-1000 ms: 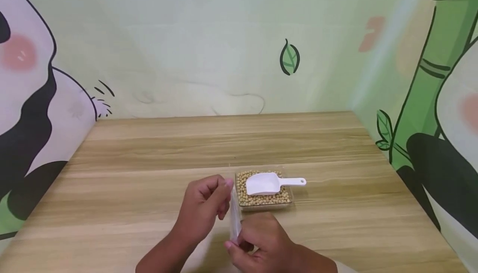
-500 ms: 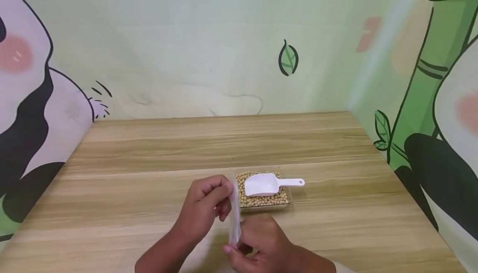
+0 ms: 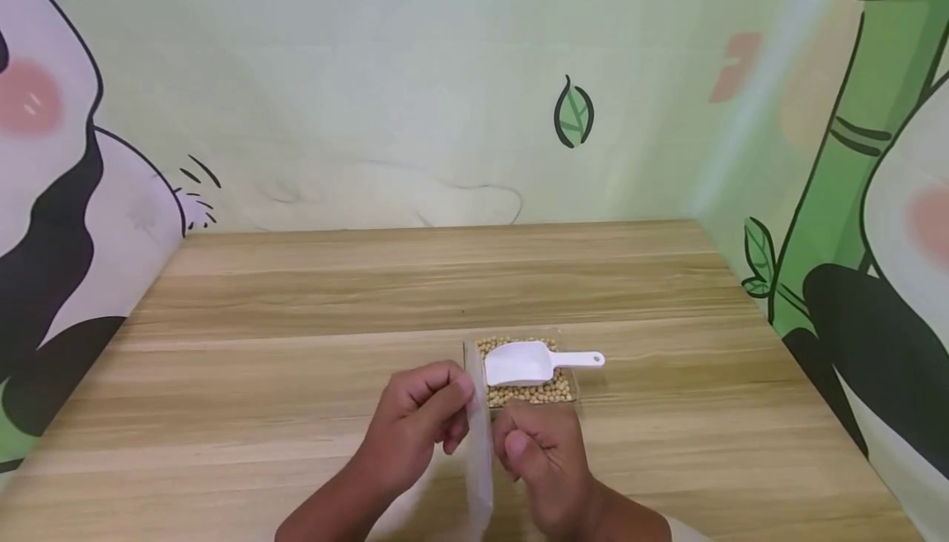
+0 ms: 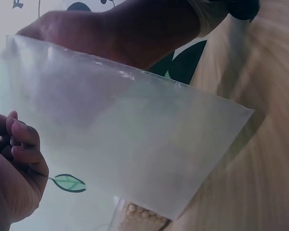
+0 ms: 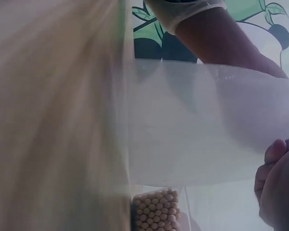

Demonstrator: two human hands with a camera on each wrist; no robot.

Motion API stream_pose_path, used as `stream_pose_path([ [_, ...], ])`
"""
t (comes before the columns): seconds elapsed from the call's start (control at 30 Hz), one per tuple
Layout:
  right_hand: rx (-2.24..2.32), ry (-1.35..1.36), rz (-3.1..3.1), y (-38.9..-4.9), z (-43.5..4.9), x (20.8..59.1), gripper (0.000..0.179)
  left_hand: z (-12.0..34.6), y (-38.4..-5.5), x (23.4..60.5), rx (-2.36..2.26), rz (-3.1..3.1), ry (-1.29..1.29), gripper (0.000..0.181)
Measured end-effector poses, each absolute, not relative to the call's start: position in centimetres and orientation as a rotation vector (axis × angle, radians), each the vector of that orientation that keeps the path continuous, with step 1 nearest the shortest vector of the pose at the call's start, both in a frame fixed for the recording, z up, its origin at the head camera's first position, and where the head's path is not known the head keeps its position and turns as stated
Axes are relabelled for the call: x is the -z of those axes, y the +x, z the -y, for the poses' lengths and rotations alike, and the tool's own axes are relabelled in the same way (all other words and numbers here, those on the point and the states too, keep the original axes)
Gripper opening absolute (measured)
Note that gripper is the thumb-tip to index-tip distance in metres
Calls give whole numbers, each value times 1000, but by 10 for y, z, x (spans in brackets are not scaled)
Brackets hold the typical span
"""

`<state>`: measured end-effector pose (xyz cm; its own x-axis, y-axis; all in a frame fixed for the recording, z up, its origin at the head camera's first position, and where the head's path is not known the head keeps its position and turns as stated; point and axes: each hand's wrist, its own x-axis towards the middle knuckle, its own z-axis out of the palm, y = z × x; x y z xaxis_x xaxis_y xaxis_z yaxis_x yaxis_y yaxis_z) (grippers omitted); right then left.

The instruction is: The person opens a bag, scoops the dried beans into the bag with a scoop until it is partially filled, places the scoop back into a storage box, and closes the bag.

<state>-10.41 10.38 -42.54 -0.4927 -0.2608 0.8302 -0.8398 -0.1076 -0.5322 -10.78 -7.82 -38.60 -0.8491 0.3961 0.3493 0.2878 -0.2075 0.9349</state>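
My left hand [image 3: 418,414] pinches a frosted, see-through plastic bag [image 3: 480,468], which hangs edge-on from its fingers. In the left wrist view, the flat side of the bag [image 4: 130,134] shows wide, with the left hand's curled fingers [image 4: 25,137] at one end. Just right of the bag is my right hand [image 3: 547,464], its fingers curled and thumb bent over. Whether it grips any of the film is hidden. Beyond the hands stands a clear container of soybeans [image 3: 530,394], partly covered by the bag. A white scoop [image 3: 521,363] lies on the soybeans, its handle pointing right.
A wood-grain tabletop [image 3: 296,295] lies under everything. Behind it rises a pale green wall [image 3: 445,97] printed with leaves. Panda and bamboo prints cover the side walls.
The right hand has left the bag's near end and moved up and right, thumb now folded over. The left hand has shifted slightly right with the bag, which now overlaps the container's left side.
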Motion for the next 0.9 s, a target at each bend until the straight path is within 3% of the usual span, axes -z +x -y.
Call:
stream_pose_path([
  [0.23,-1748,964,1813,-98,-105,417,32,72,-106,394,-2219,-1853,933,31],
  [0.9,-1786,855,1851,-93,-103,410,27,73,-103,393,-2169,-1895,862,28],
])
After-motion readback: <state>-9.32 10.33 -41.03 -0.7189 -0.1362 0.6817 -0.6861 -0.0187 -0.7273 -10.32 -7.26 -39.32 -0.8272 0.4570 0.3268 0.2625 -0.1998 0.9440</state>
